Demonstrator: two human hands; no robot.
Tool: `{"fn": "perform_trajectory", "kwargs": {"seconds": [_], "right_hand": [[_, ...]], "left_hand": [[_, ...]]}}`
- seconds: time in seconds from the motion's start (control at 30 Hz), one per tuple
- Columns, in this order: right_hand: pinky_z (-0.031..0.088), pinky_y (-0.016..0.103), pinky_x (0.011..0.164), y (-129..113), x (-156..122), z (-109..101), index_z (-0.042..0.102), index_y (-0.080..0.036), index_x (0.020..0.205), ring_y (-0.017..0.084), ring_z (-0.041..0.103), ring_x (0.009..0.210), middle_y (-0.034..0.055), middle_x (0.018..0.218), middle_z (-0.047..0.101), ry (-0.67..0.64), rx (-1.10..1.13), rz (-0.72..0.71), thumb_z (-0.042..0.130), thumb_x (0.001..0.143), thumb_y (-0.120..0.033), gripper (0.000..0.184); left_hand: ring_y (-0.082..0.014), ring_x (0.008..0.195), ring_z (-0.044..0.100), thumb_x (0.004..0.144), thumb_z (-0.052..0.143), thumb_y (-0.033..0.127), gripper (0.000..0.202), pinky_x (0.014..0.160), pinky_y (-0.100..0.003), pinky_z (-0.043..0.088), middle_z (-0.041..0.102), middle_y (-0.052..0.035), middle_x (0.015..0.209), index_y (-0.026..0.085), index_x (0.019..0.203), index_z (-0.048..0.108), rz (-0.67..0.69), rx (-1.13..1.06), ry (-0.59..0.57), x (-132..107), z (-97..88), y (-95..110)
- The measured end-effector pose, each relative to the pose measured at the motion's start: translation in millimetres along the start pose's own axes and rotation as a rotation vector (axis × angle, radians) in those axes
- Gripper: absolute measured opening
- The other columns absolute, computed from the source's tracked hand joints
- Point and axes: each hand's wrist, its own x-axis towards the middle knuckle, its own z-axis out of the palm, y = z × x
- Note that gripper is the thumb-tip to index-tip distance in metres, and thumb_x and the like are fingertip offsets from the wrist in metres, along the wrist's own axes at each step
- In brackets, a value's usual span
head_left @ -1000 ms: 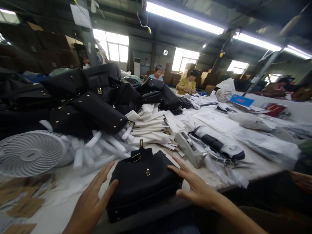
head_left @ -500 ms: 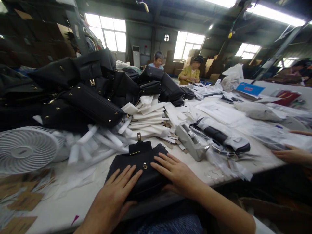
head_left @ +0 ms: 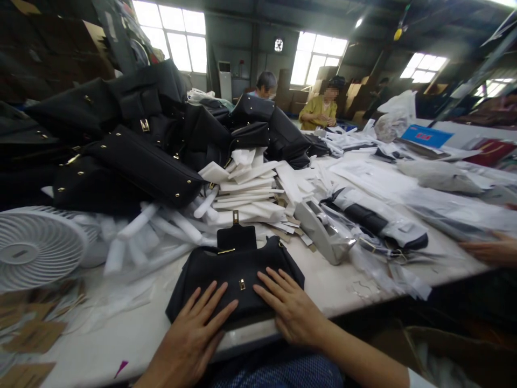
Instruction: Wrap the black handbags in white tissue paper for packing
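Observation:
A small black handbag (head_left: 226, 269) with a gold clasp lies flat at the near edge of the white table (head_left: 117, 334), its flap opened away from me. My left hand (head_left: 194, 337) lies flat on the bag's lower left part, fingers stretched out. My right hand (head_left: 288, 307) rests flat on the bag's lower right part, fingers spread toward the clasp. Neither hand grips anything.
A big pile of black handbags (head_left: 133, 145) fills the back left, with white paper rolls and pads (head_left: 242, 194) in front. A white fan (head_left: 32, 245) stands at left, a grey tape dispenser (head_left: 323, 231) at right. Another person's hand (head_left: 490, 250) is at the right edge. Two people sit at the far end.
Both my hands moved from the bag's sides onto its top and now press flat. The bag has flattened and shifted slightly nearer the table's edge.

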Motion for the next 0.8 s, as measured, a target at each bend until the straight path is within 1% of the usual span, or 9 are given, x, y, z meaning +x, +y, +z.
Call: {"fn": "perform_trajectory", "kwargs": {"seconds": [0.07,0.13,0.23,0.3,0.43,0.53,0.63,0.7,0.8], "right_hand": [[0.031,0.058,0.117,1,1,2,0.029,-0.021,0.154,0.035,0.025,0.147,0.0103,0.161,0.026,0.001,-0.014,0.0,0.064,0.086,-0.028,0.077],[0.039,0.057,0.113,3,5,6,0.037,-0.016,0.151,0.036,0.037,0.142,0.015,0.155,0.037,0.045,-0.083,-0.011,0.062,0.091,-0.037,0.068],[0.052,0.051,0.102,3,7,11,0.05,-0.01,0.142,0.036,0.056,0.127,0.0212,0.14,0.055,0.119,-0.242,-0.086,0.055,0.096,-0.028,0.049],[0.057,0.045,0.096,-1,-1,10,0.054,-0.014,0.139,0.035,0.063,0.118,0.0209,0.133,0.061,0.142,-0.32,-0.15,0.051,0.097,-0.018,0.043],[0.059,0.043,0.093,-22,-32,1,0.051,-0.02,0.143,0.034,0.064,0.118,0.0191,0.134,0.061,0.139,-0.31,-0.153,0.05,0.096,-0.014,0.047],[0.055,0.048,0.098,-36,-40,-12,0.05,-0.026,0.143,0.035,0.058,0.125,0.0167,0.141,0.056,0.124,-0.192,-0.026,0.058,0.095,-0.029,0.049],[0.057,0.046,0.095,-44,-19,-30,0.07,-0.024,0.12,0.033,0.066,0.115,0.013,0.125,0.069,0.124,-0.013,0.128,0.058,0.094,-0.048,0.038],[0.055,0.042,0.098,-46,4,-34,0.075,-0.02,0.102,0.027,0.069,0.108,0.0099,0.11,0.075,0.173,0.074,0.202,0.05,0.099,-0.042,0.033],[0.043,0.045,0.112,-45,29,-24,0.068,-0.017,0.12,0.026,0.056,0.128,0.0112,0.131,0.065,0.243,0.091,0.186,0.045,0.101,-0.03,0.032]], "left_hand": [[-0.0302,0.138,0.044,0.09,0.045,0.012,0.068,0.104,-0.049,0.049,0.038,-0.0077,0.156,0.03,0.153,0.027,0.016,0.041,0.034,2,1.7,-1],[-0.0278,0.134,0.05,0.092,0.037,0.009,0.064,0.1,-0.044,0.053,0.045,-0.009,0.151,0.028,0.153,0.028,0.03,0.125,0.079,5,3.5,-1],[-0.0251,0.13,0.054,0.096,0.03,0.009,0.058,0.099,-0.039,0.054,0.051,-0.0103,0.147,0.026,0.152,0.03,0.054,0.215,0.111,5,-0.2,4],[-0.024,0.128,0.056,0.096,0.029,0.007,0.06,0.099,-0.036,0.054,0.055,-0.0094,0.144,0.027,0.152,0.031,0.064,0.231,0.133,0,-7.2,14],[-0.0256,0.124,0.059,0.097,0.025,0.01,0.059,0.093,-0.035,0.057,0.058,-0.0111,0.14,0.029,0.152,0.031,0.118,0.26,0.165,-14,-18.3,38],[-0.0289,0.127,0.056,0.097,0.026,0.013,0.058,0.094,-0.039,0.057,0.054,-0.0136,0.144,0.03,0.152,0.03,0.082,0.289,0.158,-21,-17.1,51],[-0.0301,0.131,0.053,0.093,0.032,0.011,0.062,0.097,-0.041,0.054,0.051,-0.013,0.147,0.032,0.152,0.03,0.033,0.289,0.166,-22,-13.0,58],[-0.0294,0.133,0.05,0.091,0.036,0.008,0.067,0.1,-0.043,0.051,0.05,-0.0118,0.148,0.034,0.152,0.028,0.001,0.288,0.161,-21,-10.1,59],[-0.0276,0.129,0.055,0.087,0.04,0.006,0.071,0.099,-0.042,0.05,0.056,-0.0108,0.142,0.035,0.151,0.031,0.008,0.306,0.188,-20,-3.3,54]]}}
